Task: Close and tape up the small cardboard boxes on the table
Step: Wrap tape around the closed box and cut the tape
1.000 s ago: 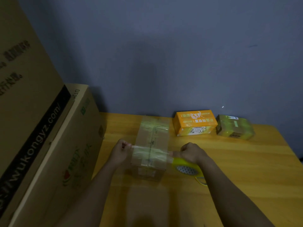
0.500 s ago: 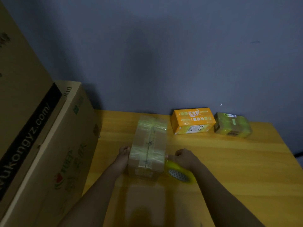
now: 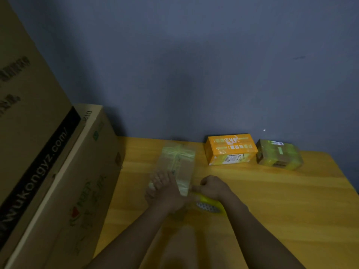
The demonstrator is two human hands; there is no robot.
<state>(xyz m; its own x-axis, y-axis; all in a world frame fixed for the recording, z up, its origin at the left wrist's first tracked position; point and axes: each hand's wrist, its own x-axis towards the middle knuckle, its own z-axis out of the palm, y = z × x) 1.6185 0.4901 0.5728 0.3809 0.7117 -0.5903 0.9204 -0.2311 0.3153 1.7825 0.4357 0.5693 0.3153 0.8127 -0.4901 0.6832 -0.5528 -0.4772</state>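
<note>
A small brown cardboard box wrapped in clear tape bands lies on the wooden table. My left hand lies flat on its near end, fingers straight, pressing the tape down. My right hand grips a yellow tape dispenser right beside the box's near right corner. An orange box and a tape-covered greenish box stand at the back by the wall.
Two large cardboard cartons stand stacked along the left side, against the table's left edge. A blue-grey wall closes the back. The table's right edge runs diagonally at the far right.
My left hand moved from the box's left side onto its top near end and now presses flat. The right hand with the dispenser stayed beside the box's right corner.
</note>
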